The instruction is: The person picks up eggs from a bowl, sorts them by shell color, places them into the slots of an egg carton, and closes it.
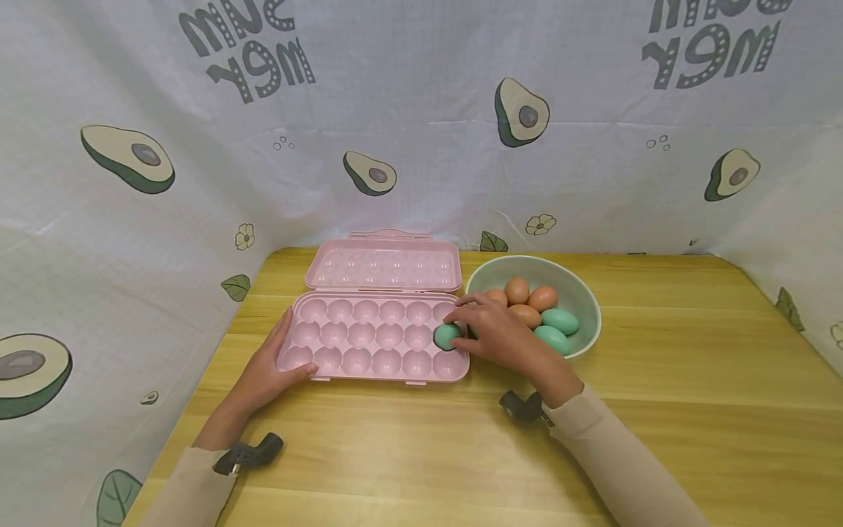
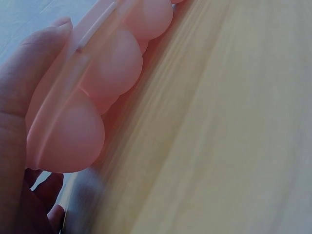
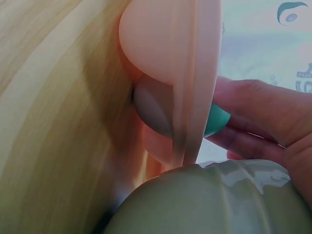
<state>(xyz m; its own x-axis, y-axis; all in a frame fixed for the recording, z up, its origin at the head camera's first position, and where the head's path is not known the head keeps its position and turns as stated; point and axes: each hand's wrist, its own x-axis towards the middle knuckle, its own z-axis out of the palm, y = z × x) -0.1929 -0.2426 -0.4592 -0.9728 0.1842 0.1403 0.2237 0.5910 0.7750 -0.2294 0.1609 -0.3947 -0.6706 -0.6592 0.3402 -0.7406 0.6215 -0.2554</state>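
A pink plastic egg carton (image 1: 369, 377) lies on the table with its lid (image 1: 385, 265) folded back behind it. My left hand (image 1: 263, 373) grips the carton's left end, the thumb (image 2: 36, 63) over the front rim and the other fingers along the side. With thumb and fingers my right hand (image 1: 500, 333) pinches a green egg (image 1: 447, 336), which sits in the middle cup of the rightmost column. From the right wrist view, the green egg (image 3: 218, 118) shows above the rim, its cup bulging below. The carton's other visible cups hold nothing.
Right of the carton stands a pale green bowl (image 1: 593, 300) holding several brown eggs (image 1: 516, 290) and two green eggs (image 1: 560, 321); my right forearm passes in front of it. The wooden table (image 1: 408, 454) meets an avocado-printed white cloth (image 1: 435, 183) at its back edge.
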